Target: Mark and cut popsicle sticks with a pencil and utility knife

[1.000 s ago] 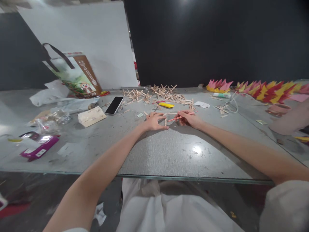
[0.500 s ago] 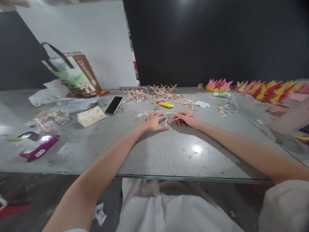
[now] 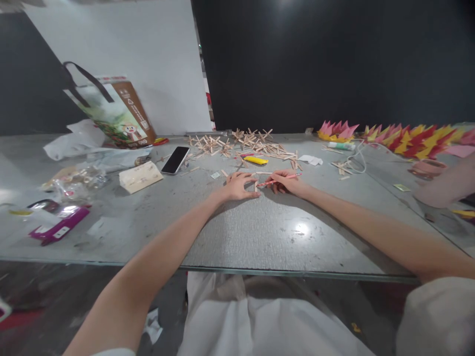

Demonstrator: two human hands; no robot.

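Note:
My right hand (image 3: pixel 284 183) is closed round a pink-and-white striped pencil (image 3: pixel 274 182), whose tip points left at a short wooden craft stick (image 3: pixel 256 187). That stick lies on the table, its length pointing away from me. My left hand (image 3: pixel 239 187) steadies it, the thumb at the near end and the fingers at the far end. Another wooden stick (image 3: pixel 263 173) lies crosswise just beyond, between my two hands. The fingertips are small in view, so their exact contact is hard to make out.
Behind my hands are a heap of wooden sticks (image 3: pixel 256 142) and a yellow tube-shaped item (image 3: pixel 256 160). A phone (image 3: pixel 175 160), a cream box (image 3: pixel 141 177) and a shopping bag (image 3: pixel 118 113) stand left. Folded paper pieces (image 3: pixel 415 141) and a glue stick (image 3: pixel 341 146) are right.
The view has shifted slightly. Both hands keep nearly the same place and hold, with the pencil tip still beside the stick.

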